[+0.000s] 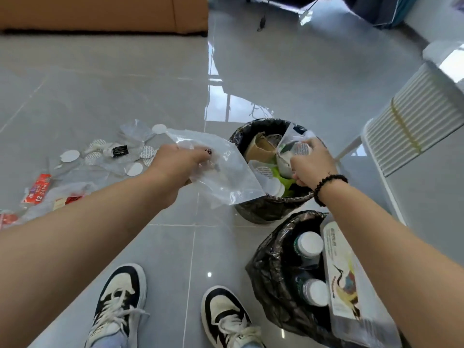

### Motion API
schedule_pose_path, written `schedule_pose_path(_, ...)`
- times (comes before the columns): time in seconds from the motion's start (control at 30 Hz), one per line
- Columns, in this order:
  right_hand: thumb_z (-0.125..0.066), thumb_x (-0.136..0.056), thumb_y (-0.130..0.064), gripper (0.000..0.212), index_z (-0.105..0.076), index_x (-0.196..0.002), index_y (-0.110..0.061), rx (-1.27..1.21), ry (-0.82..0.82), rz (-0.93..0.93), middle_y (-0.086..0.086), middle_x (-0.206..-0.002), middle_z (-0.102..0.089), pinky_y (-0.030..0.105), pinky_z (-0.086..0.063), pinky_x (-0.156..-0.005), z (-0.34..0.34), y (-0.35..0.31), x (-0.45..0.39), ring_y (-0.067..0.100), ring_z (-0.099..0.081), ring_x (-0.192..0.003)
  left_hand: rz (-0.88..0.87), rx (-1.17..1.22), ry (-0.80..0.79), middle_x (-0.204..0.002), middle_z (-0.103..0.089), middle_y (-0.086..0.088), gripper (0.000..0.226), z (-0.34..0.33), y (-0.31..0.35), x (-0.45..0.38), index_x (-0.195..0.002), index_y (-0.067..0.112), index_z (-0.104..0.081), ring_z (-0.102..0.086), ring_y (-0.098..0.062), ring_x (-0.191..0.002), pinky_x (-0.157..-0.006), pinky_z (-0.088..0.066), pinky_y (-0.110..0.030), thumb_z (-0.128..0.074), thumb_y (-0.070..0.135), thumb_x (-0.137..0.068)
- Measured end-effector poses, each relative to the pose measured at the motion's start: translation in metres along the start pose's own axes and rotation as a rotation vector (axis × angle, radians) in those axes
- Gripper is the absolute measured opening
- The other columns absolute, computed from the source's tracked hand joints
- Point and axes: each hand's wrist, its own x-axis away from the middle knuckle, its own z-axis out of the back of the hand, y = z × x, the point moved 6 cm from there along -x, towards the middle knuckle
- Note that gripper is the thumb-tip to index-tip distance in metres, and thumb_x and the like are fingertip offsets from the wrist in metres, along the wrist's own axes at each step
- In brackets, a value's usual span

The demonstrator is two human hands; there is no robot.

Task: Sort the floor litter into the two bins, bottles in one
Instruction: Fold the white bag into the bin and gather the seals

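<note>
Left hand (179,163) pinching a clear plastic bag (221,169) at frame centre, long axis slanting down-right, lower corner overhanging the rim of the far bin (266,209). Right hand (310,163) already inside that bin, gripping crumpled white wrappers (286,154). Near bin (271,267), lower right, holding capped bottles (310,244). Remaining litter: foil seal discs (147,152) and red packets (39,188) at left, nearer the left hand. Likely next: bag goes in.

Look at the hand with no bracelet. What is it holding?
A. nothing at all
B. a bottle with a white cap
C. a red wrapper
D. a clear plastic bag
D: the left hand grips a clear plastic bag whose end hangs over the rim of the far bin, while the white-capped bottles stand in the near bin.
</note>
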Motion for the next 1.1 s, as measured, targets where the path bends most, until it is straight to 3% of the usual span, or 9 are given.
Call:
schedule_pose_path(0.17, -0.054, -0.074, -0.016, 0.031, -0.042, -0.099, -0.03, 0.089, -0.067, 0.086, 0.006, -0.119, -0.043, 0.049, -0.056, -0.081, 0.002, -0.005, -0.009, 0.033, -0.062, -0.095, -0.026, -0.011, -0.015, -0.111, -0.07, -0.016, 0.029, -0.027, 0.021, -0.001, -0.113, 0.001, -0.065, -0.069, -0.021, -0.078, -0.059, -0.054, -0.027, -0.065, 0.008, -0.086)
schedule_pose_path(0.33, -0.063, -0.077, -0.03, 0.036, -0.043, -0.105, -0.022, 0.098, -0.044, 0.097, 0.007, -0.124, -0.037, 0.046, -0.055, -0.083, -0.001, 0.003, -0.016, 0.022, -0.05, -0.095, 0.009, 0.016, 0.018, -0.111, -0.069, -0.015, 0.029, -0.046, 0.015, -0.018, -0.114, 0.002, -0.062, -0.07, -0.028, -0.094, -0.062, -0.058, -0.031, -0.064, 0.009, -0.086)
schedule_pose_path(0.43, -0.062, -0.074, -0.055, 0.067, -0.041, -0.124, -0.016, 0.139, -0.044, 0.042, 0.01, -0.131, -0.035, 0.047, -0.056, -0.082, 0.002, 0.015, -0.023, 0.024, -0.051, -0.1, 0.013, -0.047, -0.009, -0.109, -0.068, -0.015, 0.026, -0.062, 0.012, -0.028, -0.112, 0.003, -0.062, -0.069, -0.027, -0.09, -0.055, -0.056, -0.03, -0.064, 0.008, -0.086)
schedule_pose_path(0.5, -0.059, -0.071, -0.062, 0.079, -0.037, -0.131, -0.016, 0.138, -0.032, -0.006, 0.011, -0.133, -0.033, 0.048, -0.056, -0.081, 0.003, 0.021, -0.027, 0.026, -0.052, -0.101, 0.011, -0.07, -0.013, -0.109, -0.069, -0.015, 0.025, -0.064, 0.01, -0.033, -0.111, 0.002, -0.063, -0.069, -0.025, -0.087, -0.054, -0.055, -0.028, -0.062, 0.007, -0.086)
schedule_pose_path(0.7, -0.065, -0.075, -0.058, 0.067, -0.041, -0.121, -0.015, 0.089, 0.011, -0.002, 0.011, -0.132, -0.031, 0.044, -0.053, -0.088, 0.002, 0.025, -0.035, 0.02, -0.047, -0.094, 0.011, -0.107, -0.036, -0.107, -0.07, -0.017, 0.022, -0.058, 0.006, -0.037, -0.105, 0.001, -0.066, -0.069, -0.025, -0.084, -0.06, -0.057, -0.031, -0.061, 0.002, -0.084)
schedule_pose_path(0.8, -0.065, -0.076, -0.061, 0.062, -0.048, -0.118, -0.019, 0.173, 0.021, 0.073, 0.012, -0.135, -0.035, 0.031, -0.043, -0.089, 0.002, 0.018, -0.034, 0.02, -0.044, -0.099, 0.004, -0.086, -0.031, -0.106, -0.071, -0.015, 0.023, -0.05, 0.01, -0.035, -0.107, 0.001, -0.065, -0.069, -0.026, -0.084, -0.06, -0.057, -0.03, -0.06, -0.001, -0.084)
schedule_pose_path(0.93, -0.068, -0.071, -0.061, 0.053, -0.052, -0.105, -0.023, 0.106, 0.03, 0.074, 0.007, -0.128, -0.045, 0.032, -0.043, -0.085, -0.002, 0.02, -0.033, 0.026, -0.052, -0.109, 0.017, -0.073, -0.026, -0.104, -0.072, -0.014, 0.026, -0.039, 0.007, -0.031, -0.109, -0.001, -0.066, -0.07, -0.027, -0.085, -0.057, -0.057, -0.028, -0.058, -0.004, -0.084)
schedule_pose_path(1.03, -0.074, -0.053, -0.067, 0.059, -0.051, -0.09, -0.027, -0.061, 0.011, 0.01, 0.002, -0.106, -0.057, 0.046, -0.056, -0.079, -0.005, 0.023, -0.031, 0.024, -0.06, -0.098, 0.028, -0.072, -0.028, -0.105, -0.071, -0.015, 0.026, -0.033, 0.004, -0.03, -0.11, -0.002, -0.065, -0.07, -0.029, -0.087, -0.055, -0.057, -0.026, -0.057, -0.004, -0.085)
schedule_pose_path(1.1, -0.081, -0.055, -0.056, 0.056, -0.053, -0.091, -0.023, -0.164, 0.008, -0.033, 0.002, -0.094, -0.06, 0.047, -0.059, -0.072, -0.005, 0.027, -0.031, 0.023, -0.063, -0.093, 0.03, -0.073, -0.022, -0.107, -0.07, -0.016, 0.026, -0.031, 0.004, -0.03, -0.11, -0.002, -0.065, -0.071, -0.031, -0.092, -0.057, -0.059, -0.028, -0.056, -0.004, -0.085)
